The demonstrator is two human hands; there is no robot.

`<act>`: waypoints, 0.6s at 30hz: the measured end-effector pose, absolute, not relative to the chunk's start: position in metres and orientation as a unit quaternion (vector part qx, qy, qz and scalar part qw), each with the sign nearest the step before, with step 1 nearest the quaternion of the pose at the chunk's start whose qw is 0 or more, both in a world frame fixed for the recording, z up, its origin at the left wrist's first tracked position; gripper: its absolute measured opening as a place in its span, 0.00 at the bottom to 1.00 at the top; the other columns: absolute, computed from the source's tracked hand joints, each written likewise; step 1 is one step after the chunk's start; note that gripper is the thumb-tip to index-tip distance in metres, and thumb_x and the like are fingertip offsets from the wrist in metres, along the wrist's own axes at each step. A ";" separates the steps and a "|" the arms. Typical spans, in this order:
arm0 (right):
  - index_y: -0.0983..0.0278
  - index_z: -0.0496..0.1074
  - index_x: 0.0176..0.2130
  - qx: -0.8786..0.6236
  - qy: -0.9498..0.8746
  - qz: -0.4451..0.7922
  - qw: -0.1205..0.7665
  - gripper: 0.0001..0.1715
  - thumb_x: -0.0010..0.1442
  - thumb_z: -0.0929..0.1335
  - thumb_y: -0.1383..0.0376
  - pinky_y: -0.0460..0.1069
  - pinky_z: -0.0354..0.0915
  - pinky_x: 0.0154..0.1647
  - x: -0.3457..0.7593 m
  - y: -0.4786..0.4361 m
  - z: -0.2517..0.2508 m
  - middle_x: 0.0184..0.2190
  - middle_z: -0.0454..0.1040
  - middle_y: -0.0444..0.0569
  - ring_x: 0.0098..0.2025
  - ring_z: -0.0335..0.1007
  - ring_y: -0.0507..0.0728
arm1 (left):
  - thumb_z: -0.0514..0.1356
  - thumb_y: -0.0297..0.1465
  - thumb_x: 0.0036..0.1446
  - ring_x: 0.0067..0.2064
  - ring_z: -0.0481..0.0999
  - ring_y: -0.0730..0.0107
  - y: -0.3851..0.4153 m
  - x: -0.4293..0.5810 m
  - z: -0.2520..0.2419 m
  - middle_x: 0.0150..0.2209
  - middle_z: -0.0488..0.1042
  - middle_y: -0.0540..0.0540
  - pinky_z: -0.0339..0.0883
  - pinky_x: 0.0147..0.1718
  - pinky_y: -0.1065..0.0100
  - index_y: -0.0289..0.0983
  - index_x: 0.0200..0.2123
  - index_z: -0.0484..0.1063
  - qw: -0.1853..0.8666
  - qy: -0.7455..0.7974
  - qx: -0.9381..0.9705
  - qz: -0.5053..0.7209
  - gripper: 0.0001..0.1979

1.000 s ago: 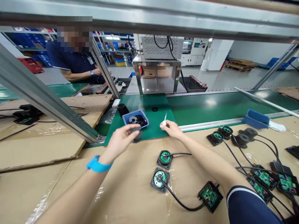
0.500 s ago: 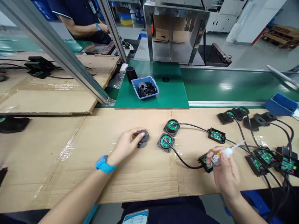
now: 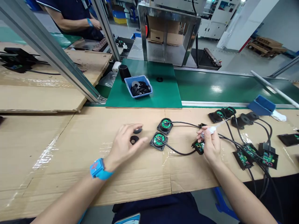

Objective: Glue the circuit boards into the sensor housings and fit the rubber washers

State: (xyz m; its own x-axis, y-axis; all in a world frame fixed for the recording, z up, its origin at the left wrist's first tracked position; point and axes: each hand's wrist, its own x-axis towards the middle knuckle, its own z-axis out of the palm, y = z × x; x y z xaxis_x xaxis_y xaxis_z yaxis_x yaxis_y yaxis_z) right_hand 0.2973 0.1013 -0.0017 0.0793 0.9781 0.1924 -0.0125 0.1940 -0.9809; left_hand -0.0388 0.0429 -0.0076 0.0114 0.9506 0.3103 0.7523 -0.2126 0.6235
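My left hand [image 3: 123, 143], a blue band on its wrist, is spread over the cardboard with thumb and fingers apart. Two flat black discs lie by its fingers: a ring-shaped disc [image 3: 134, 140] between thumb and fingers, and another disc [image 3: 137, 130] partly under the fingertips. My right hand [image 3: 211, 143] grips a small glue bottle [image 3: 211, 130] whose thin nozzle points up and right. Just right of the discs sit two black round housings with green boards, a rear housing [image 3: 165, 125] and a front housing [image 3: 159, 141]. Their cables run to circuit boxes, one box [image 3: 198, 147] beside my right hand.
A blue bin [image 3: 149, 91] of black rings stands on a green board [image 3: 165, 96] at the back, near a black cylinder [image 3: 124, 72]. More wired housings [image 3: 241, 120] and circuit boxes [image 3: 268, 158] crowd the right. A metal post [image 3: 58, 59] slants across the left.
My left hand has let go of the discs, which now lie separated, and its fingers have spread. My right hand has moved left and slightly up with the glue bottle. The whole view has shifted.
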 end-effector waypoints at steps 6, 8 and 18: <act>0.57 0.65 0.46 -0.411 -0.478 0.526 0.571 0.24 0.68 0.63 0.41 0.44 0.54 0.19 0.248 0.115 0.049 0.22 0.62 0.36 0.18 0.50 0.49 | 0.69 0.39 0.57 0.54 0.77 0.52 0.044 0.010 -0.011 0.54 0.77 0.41 0.73 0.52 0.50 0.40 0.58 0.65 0.211 0.540 0.749 0.320 0.28; 0.58 0.64 0.41 -0.374 -0.445 0.575 0.575 0.23 0.66 0.67 0.42 0.44 0.52 0.18 0.235 0.117 0.058 0.20 0.61 0.35 0.17 0.46 0.48 | 0.68 0.36 0.59 0.53 0.78 0.52 0.046 0.014 -0.014 0.51 0.77 0.41 0.74 0.50 0.50 0.39 0.54 0.66 0.209 0.539 0.746 0.331 0.23; 0.61 0.71 0.33 -0.414 -0.374 0.607 0.566 0.26 0.51 0.80 0.47 0.41 0.46 0.16 0.235 0.118 0.034 0.16 0.55 0.34 0.17 0.43 0.45 | 0.66 0.26 0.57 0.51 0.75 0.57 0.020 0.006 -0.001 0.46 0.72 0.39 0.75 0.49 0.57 0.33 0.53 0.64 0.102 0.487 0.751 0.434 0.22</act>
State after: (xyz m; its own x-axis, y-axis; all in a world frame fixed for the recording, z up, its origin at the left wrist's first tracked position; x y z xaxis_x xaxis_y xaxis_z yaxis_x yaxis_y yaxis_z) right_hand 0.2351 0.1185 0.0336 -0.0159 0.9967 -0.0790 -0.3777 -0.0791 -0.9226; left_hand 0.0060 0.0203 -0.0010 0.1485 0.8201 0.5526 0.6423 -0.5048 0.5767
